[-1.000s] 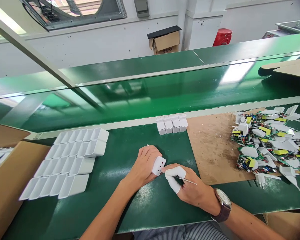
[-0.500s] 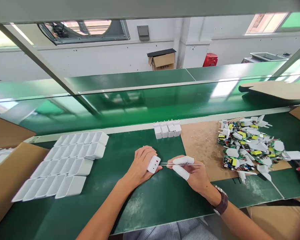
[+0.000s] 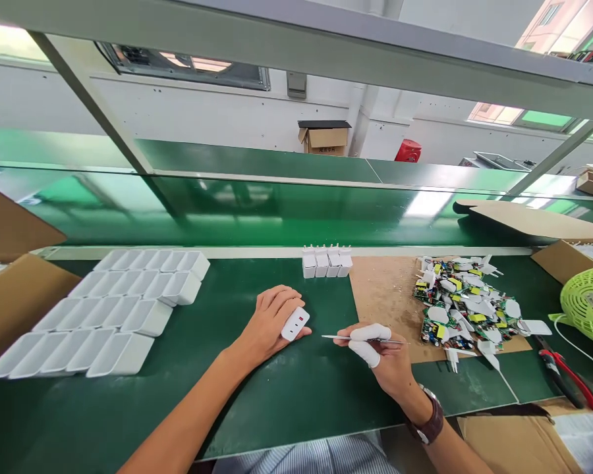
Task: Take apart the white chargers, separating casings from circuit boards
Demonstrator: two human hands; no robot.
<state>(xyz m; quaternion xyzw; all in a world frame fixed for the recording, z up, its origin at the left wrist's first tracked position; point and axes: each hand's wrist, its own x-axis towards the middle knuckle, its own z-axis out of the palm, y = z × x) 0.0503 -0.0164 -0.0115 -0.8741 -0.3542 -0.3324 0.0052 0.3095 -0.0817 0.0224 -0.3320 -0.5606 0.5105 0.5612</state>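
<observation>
My left hand (image 3: pixel 271 321) is closed around a white charger housing (image 3: pixel 295 324), whose end face with small dark slots and a red port points to the right. In my right hand (image 3: pixel 380 352), with white covers on two fingers, I hold a pair of metal tweezers (image 3: pixel 332 337). Their tips point left and stand apart from the charger housing. Beyond my hands a short row of white plug chargers (image 3: pixel 327 262) stands upright on the green bench (image 3: pixel 257 408).
Rows of open white casings (image 3: pixel 128 322) fill the left side beside a cardboard box (image 3: pixel 27 303). On the right, circuit boards with white parts (image 3: pixel 467 303) are piled on a brown board (image 3: pixel 375 283). Red-handled pliers (image 3: pixel 568 375) and a green fan (image 3: pixel 590 303) are farther right.
The tweezers' tips have drawn back from the charger's face, with my right hand moving slightly away. The camera view has turned to the right, bringing the fan into sight.
</observation>
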